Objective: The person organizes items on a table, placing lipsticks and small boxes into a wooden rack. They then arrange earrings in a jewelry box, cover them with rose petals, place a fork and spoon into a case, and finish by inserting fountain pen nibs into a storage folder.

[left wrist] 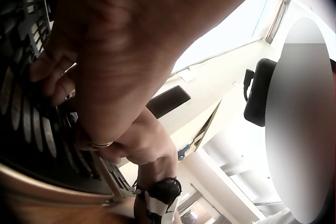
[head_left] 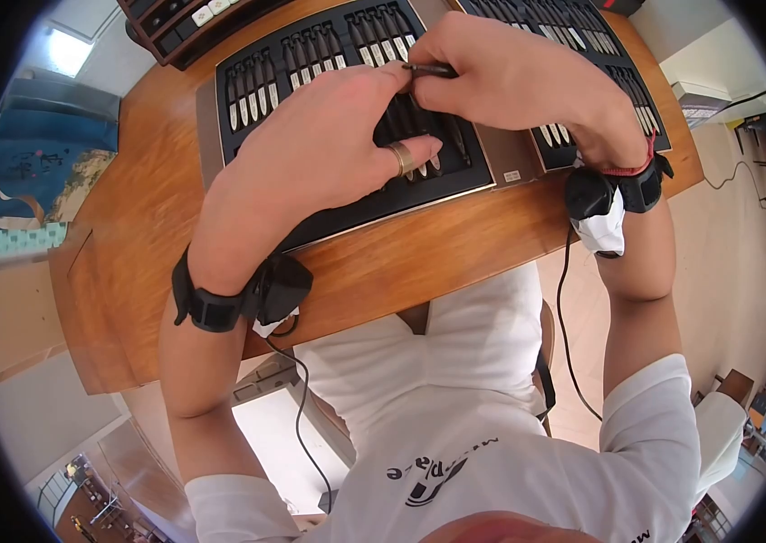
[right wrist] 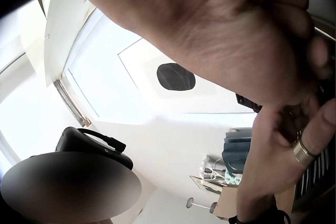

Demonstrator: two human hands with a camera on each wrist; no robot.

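Note:
In the head view my right hand [head_left: 528, 81] pinches a slender dark piece [head_left: 433, 70] between thumb and index finger. The fingertips of my left hand [head_left: 320, 145] meet the piece's left end. My left thumb, with a wide ring [head_left: 402, 158] on it, stretches apart from the fingers over an open black-lined case [head_left: 347, 222]. Rows of slender dark-handled tools with pale, rounded blade-like ends [head_left: 252, 95] lie in its slots. Both hands hide the middle of the case. In the left wrist view, the left fingers [left wrist: 44, 69] reach down at the tool rows.
Another case half [head_left: 560, 145] with similar rows adjoins on the right. The wooden table [head_left: 138, 235] carries both, its front edge close to my body. A dark wooden box with compartments [head_left: 179, 27] stands at the back left. Cables [head_left: 306, 389] hang from both wrist cameras.

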